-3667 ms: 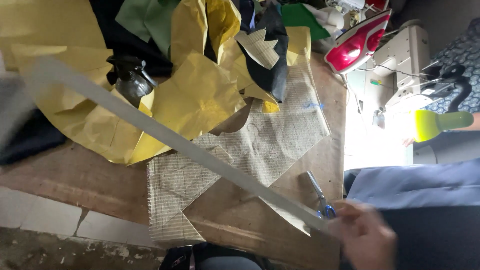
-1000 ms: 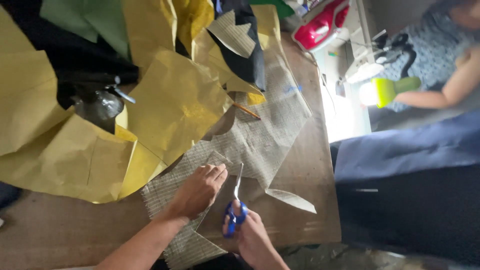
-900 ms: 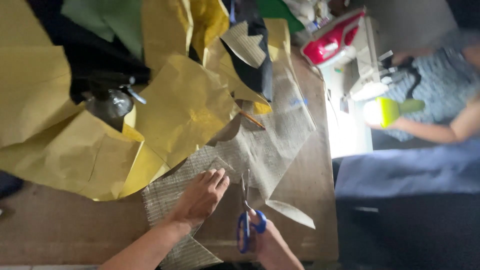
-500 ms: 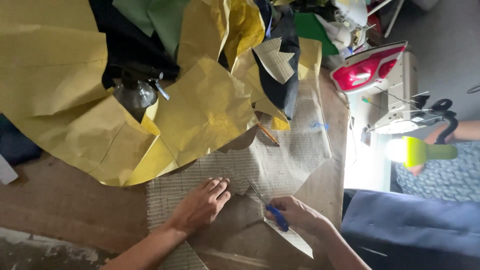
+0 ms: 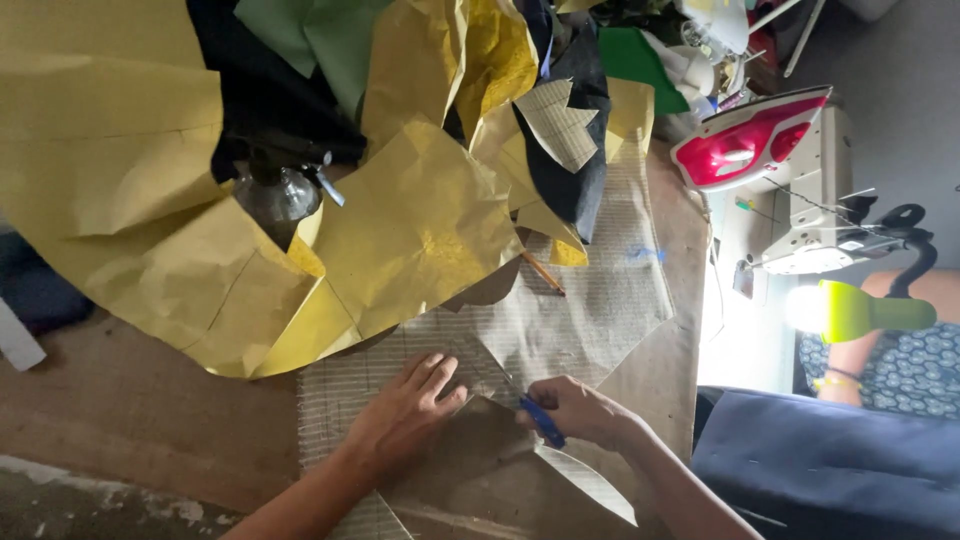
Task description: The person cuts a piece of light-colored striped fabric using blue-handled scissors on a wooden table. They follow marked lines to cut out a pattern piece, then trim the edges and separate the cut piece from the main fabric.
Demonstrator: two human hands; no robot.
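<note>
Here, my left hand (image 5: 408,412) spread flat on the mesh cloth (image 5: 350,385), my right hand (image 5: 580,410) gripping blue-handled scissors (image 5: 541,420), cutting.

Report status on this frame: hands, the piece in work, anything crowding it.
Left hand flat on woven beige fabric. Right hand grips blue-handled scissors, blades at the fabric. Yellow paper sheets overlap its upper edge.

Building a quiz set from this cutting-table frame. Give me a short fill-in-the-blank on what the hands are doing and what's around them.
1. The right hand holds scissors with ____ handles.
2. The left hand lies flat, pressing down the grey checked ____.
3. The iron at the table's far corner is white and ____.
4. Crumpled paper piled beyond the hands is mostly ____.

Missing words: blue; fabric; red; yellow
</note>
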